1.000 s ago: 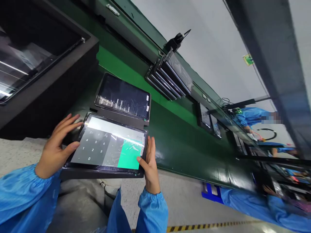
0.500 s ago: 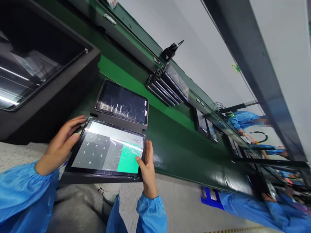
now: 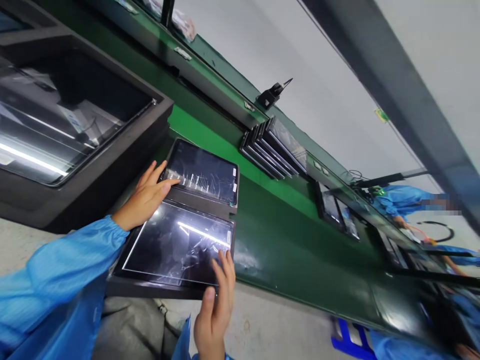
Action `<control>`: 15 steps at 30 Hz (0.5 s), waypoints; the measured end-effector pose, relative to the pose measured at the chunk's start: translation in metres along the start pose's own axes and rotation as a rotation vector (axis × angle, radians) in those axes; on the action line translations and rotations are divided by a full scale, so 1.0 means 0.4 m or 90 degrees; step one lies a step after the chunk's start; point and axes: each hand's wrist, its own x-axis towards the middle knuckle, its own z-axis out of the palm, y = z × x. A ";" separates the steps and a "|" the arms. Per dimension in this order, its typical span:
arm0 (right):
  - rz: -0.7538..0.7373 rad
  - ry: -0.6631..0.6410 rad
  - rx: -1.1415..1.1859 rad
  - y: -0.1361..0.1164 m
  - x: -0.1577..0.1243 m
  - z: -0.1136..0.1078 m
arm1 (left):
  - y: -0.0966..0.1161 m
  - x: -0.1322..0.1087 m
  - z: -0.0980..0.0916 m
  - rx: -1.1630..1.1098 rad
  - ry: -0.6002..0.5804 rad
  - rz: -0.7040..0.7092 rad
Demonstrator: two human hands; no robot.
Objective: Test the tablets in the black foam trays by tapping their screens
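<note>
A tablet (image 3: 176, 245) with a mostly dark screen and a thin white outline lies in a black foam holder at the bench's near edge. Just beyond it is a second tablet (image 3: 206, 172), dark with small lines of white text and film over its glass. My left hand (image 3: 146, 197) reaches over the near tablet's left end, its fingers spread and a fingertip at the second tablet's lower left part. Over the near tablet's lower right corner is my right hand (image 3: 217, 305), fingers apart, holding nothing.
A large screen in a black foam frame (image 3: 150, 117) stands at left. Several tablets (image 3: 273, 147) lean in a row at the back, beside a black adapter (image 3: 269, 96). More tablets (image 3: 333, 207) lie farther right on the green bench (image 3: 292, 250). Other people in blue work at far right.
The near tablet's keypad screen has gone dark. My left hand has moved from its left edge to the second tablet. My right hand has let go of its right edge and moved down.
</note>
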 end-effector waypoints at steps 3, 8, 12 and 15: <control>-0.039 -0.079 0.007 -0.037 -0.014 0.019 | -0.002 -0.001 -0.006 -0.019 0.027 0.021; -0.089 -0.257 -0.048 -0.076 0.011 0.049 | -0.001 -0.017 -0.018 -0.106 0.143 0.055; -0.117 -0.358 -0.045 -0.095 0.038 0.077 | -0.004 -0.027 -0.020 -0.165 0.155 0.017; -0.108 -0.394 -0.037 -0.101 0.049 0.086 | -0.006 -0.028 -0.020 -0.178 0.145 0.003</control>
